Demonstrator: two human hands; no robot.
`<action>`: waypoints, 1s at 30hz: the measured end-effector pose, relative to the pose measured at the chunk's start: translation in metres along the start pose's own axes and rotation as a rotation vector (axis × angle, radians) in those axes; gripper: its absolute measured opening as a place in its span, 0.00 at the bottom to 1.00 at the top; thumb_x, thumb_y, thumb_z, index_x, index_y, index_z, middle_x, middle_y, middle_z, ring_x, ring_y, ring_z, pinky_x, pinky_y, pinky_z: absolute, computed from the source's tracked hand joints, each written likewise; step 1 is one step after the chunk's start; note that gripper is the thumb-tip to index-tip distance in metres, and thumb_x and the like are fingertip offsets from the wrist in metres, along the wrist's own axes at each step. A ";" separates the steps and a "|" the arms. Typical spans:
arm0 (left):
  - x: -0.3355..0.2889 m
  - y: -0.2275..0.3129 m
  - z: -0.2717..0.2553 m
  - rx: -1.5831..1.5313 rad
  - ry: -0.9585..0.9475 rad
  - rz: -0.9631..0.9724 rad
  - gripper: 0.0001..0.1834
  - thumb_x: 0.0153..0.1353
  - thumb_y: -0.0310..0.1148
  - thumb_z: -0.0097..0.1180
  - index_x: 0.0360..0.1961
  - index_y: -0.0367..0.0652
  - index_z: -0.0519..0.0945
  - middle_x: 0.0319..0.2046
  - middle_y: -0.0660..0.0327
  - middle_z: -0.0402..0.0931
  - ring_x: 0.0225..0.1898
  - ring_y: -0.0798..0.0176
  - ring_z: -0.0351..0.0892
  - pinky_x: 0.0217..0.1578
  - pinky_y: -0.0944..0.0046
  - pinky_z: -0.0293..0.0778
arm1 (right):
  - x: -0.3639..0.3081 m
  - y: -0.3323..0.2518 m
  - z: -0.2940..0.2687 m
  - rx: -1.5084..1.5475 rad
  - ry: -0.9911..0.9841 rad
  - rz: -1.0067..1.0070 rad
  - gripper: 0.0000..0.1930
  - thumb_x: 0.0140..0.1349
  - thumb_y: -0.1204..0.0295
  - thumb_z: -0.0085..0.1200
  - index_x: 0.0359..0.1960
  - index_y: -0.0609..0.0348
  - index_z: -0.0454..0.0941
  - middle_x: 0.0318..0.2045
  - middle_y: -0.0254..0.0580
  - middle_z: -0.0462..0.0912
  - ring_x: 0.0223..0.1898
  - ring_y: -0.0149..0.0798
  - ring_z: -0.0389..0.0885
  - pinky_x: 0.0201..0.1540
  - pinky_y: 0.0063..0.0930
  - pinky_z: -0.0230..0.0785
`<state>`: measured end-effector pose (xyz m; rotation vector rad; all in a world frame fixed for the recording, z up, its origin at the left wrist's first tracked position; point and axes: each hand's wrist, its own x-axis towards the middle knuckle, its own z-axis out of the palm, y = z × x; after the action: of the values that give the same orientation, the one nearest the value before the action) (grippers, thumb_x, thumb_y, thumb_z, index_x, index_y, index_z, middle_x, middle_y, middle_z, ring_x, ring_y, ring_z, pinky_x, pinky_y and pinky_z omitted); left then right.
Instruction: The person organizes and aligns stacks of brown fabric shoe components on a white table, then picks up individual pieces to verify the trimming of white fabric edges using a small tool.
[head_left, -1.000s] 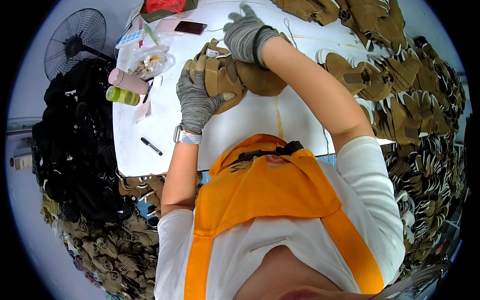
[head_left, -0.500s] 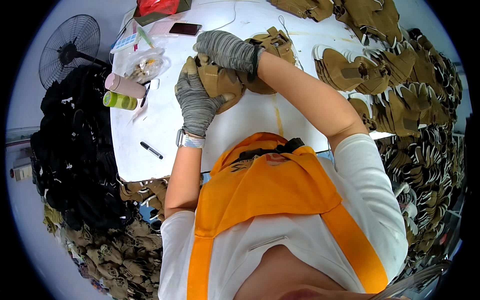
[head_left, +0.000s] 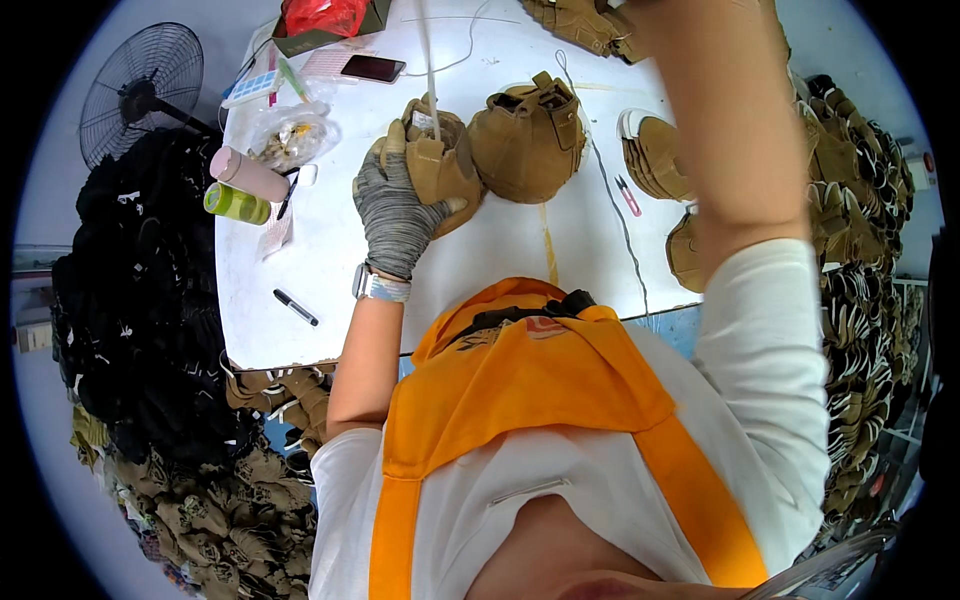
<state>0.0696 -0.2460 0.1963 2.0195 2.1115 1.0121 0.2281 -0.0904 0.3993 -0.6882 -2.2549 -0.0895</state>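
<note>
My left hand (head_left: pixel 395 215), in a grey knit glove, is closed around the side of a brown shoe upper (head_left: pixel 445 172) on the white table. Its thumb lies along the near edge of the upper. From the opening of this upper a pale lace or cord (head_left: pixel 428 60) runs up, stretched nearly straight, past the top of the picture. A second brown shoe upper (head_left: pixel 525 155) stands just to the right, touched by neither hand. My right forearm reaches far up at the right, smeared by motion, and the hand itself is beyond the top edge.
Stacked brown shoe pieces (head_left: pixel 655 155) lie at the right. Small pink thread snips (head_left: pixel 628 196) and a dark cord (head_left: pixel 615 200) are nearer. At left are a phone (head_left: pixel 373 68), a pink bottle (head_left: pixel 250 175), a green can (head_left: pixel 237 203), a marker (head_left: pixel 296 307) and a fan (head_left: pixel 140 100).
My right hand has left the shoe upper and swung up and right, out of view. The pale lace now stretches up from the upper. My left hand stays on it.
</note>
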 end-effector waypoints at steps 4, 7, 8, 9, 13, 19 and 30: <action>-0.002 -0.001 0.004 0.009 -0.058 -0.064 0.67 0.27 0.47 0.78 0.68 0.46 0.50 0.59 0.49 0.61 0.61 0.48 0.59 0.60 0.45 0.54 | -0.029 0.084 -0.080 -0.275 0.021 0.251 0.21 0.52 0.67 0.60 0.48 0.58 0.74 0.34 0.43 0.80 0.38 0.42 0.80 0.44 0.33 0.74; -0.011 -0.007 0.007 -0.038 0.043 -0.031 0.67 0.26 0.49 0.78 0.67 0.45 0.50 0.61 0.47 0.58 0.63 0.46 0.57 0.61 0.42 0.51 | -0.085 0.155 -0.158 -0.538 -0.015 0.459 0.23 0.53 0.66 0.61 0.51 0.57 0.71 0.34 0.43 0.80 0.38 0.41 0.79 0.44 0.32 0.74; -0.020 -0.010 0.011 -0.023 0.096 -0.029 0.68 0.25 0.50 0.78 0.67 0.45 0.50 0.61 0.47 0.56 0.63 0.45 0.56 0.61 0.41 0.50 | -0.109 0.178 -0.185 -0.623 -0.038 0.535 0.24 0.53 0.66 0.61 0.52 0.57 0.71 0.34 0.42 0.79 0.38 0.41 0.79 0.44 0.32 0.73; -0.030 -0.015 0.018 -0.013 0.148 -0.027 0.68 0.24 0.51 0.78 0.67 0.45 0.50 0.62 0.46 0.54 0.64 0.44 0.54 0.61 0.40 0.49 | -0.133 0.197 -0.212 -0.709 -0.067 0.606 0.25 0.53 0.66 0.61 0.52 0.57 0.70 0.34 0.42 0.79 0.38 0.40 0.79 0.44 0.32 0.73; -0.060 -0.029 0.019 0.180 0.158 0.037 0.77 0.18 0.58 0.77 0.68 0.35 0.46 0.63 0.44 0.52 0.66 0.41 0.50 0.64 0.39 0.42 | -0.228 0.232 -0.298 -0.985 -0.220 0.884 0.29 0.53 0.65 0.63 0.56 0.56 0.67 0.34 0.42 0.79 0.38 0.40 0.78 0.45 0.32 0.72; -0.098 -0.040 0.015 -0.015 -0.030 -0.084 0.75 0.19 0.55 0.79 0.68 0.41 0.46 0.63 0.46 0.54 0.64 0.43 0.54 0.63 0.39 0.42 | -0.269 0.160 -0.206 -0.722 -0.221 0.923 0.34 0.53 0.63 0.65 0.61 0.55 0.63 0.34 0.41 0.77 0.38 0.38 0.76 0.45 0.31 0.71; -0.106 -0.049 0.058 -0.587 0.057 -0.085 0.49 0.36 0.37 0.76 0.56 0.41 0.56 0.55 0.51 0.60 0.56 0.56 0.67 0.43 0.60 0.77 | -0.201 0.005 0.064 0.346 0.062 1.005 0.37 0.58 0.41 0.53 0.56 0.63 0.70 0.40 0.48 0.81 0.41 0.39 0.78 0.48 0.33 0.70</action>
<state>0.0683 -0.3151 0.0857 1.6129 1.6322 1.4693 0.3015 -0.1597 0.2141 -1.4864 -1.5740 0.7286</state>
